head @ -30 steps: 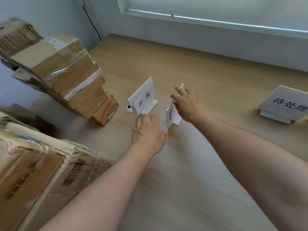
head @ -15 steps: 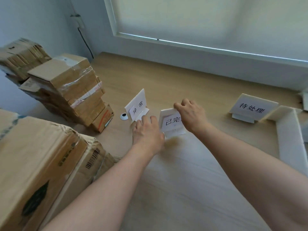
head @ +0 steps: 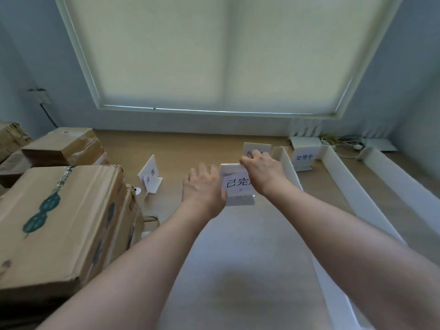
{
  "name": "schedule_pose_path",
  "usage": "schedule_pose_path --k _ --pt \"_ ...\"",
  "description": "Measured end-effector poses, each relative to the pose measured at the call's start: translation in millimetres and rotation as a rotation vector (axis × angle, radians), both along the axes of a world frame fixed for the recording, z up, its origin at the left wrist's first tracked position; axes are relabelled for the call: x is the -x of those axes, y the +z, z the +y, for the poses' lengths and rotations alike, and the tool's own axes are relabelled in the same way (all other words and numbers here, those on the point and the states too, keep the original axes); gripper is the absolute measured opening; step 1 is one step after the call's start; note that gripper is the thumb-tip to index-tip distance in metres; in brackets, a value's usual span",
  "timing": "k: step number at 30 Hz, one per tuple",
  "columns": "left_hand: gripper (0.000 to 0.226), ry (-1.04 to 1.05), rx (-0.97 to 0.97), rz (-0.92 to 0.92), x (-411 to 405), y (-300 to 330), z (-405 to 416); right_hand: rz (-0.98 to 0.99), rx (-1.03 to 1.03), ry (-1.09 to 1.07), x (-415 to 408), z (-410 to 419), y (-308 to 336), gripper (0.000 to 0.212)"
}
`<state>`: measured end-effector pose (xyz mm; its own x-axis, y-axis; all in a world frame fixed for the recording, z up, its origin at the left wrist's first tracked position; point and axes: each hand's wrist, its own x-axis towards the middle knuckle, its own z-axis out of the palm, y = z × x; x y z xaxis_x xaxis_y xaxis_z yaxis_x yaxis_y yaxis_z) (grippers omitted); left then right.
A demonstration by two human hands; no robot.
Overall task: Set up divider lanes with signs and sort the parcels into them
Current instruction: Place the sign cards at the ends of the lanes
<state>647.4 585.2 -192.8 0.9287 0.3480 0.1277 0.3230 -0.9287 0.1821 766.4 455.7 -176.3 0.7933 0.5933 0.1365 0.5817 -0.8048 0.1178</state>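
Nearest the viewer, a large cardboard parcel [head: 57,225] with green printing sits at the left edge of the tabletop [head: 190,148], with further taped parcels [head: 64,148] stacked behind it; none lies in a lane yet. At centre, both hands work on one white sign [head: 234,184] printed with black characters, which stands on its folded foot. The left hand [head: 202,189] rests with relaxed, roughly straight fingers against the sign's left side, steadying it. The right hand [head: 262,170] curls over the top right edge, fingers pinching the card.

To finish this step well, the sign is probably best set square to the lane's mouth, its foot flat on the wood and its face toward the viewer, before either hand lets go; light card may tip if released unevenly.

Just right of the hands a white divider wall [head: 289,172] runs toward the viewer, and two more dividers [head: 342,184] [head: 392,172] lie farther right. The lanes between them appear to hold no parcels. A second sign [head: 151,178] stands to the left, turned sideways. Farther back, a third sign [head: 257,148] is partly hidden by the right hand, and a fourth [head: 303,158] stands between two dividers.
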Motion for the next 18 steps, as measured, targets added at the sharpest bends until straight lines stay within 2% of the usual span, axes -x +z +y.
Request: schedule_pose_path --k 9,18 --pt "0.045 -0.266 -0.098 -0.078 42 72 -120 -0.013 0.030 -0.258 83 -157 61 0.042" --pt "0.040 -0.386 -0.068 -0.144 13 103 -312 -0.058 0.071 -0.373 88 -356 86 0.035"
